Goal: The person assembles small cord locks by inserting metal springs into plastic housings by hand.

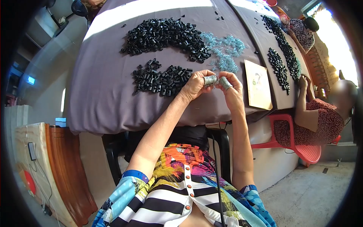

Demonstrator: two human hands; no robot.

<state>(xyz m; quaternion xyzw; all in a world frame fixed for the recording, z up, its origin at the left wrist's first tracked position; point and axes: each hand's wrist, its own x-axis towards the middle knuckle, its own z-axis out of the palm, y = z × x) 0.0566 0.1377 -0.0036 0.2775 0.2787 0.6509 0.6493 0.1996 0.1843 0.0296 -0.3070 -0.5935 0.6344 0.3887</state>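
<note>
My left hand (196, 84) and my right hand (232, 90) meet above the near side of the cloth-covered table (102, 90). Both are closed in a pinch, fingertips almost touching, with greyish wrapping around some fingers. Whatever lies between the fingertips is too small to make out. Just beyond them spreads a pile of small, shiny bluish coil-like pieces (227, 49). To the left of my hands is a heap of short black tube-like parts (162, 79), and a larger heap of similar black parts (162, 36) lies behind it.
A tan board or booklet (258, 85) lies right of my hands. On the adjoining table, more black parts (278, 68) form two long heaps. A person (314, 121) sits on a red chair (287, 132) at the right; another person (302, 32) is farther back. A wooden cabinet (68, 166) stands left.
</note>
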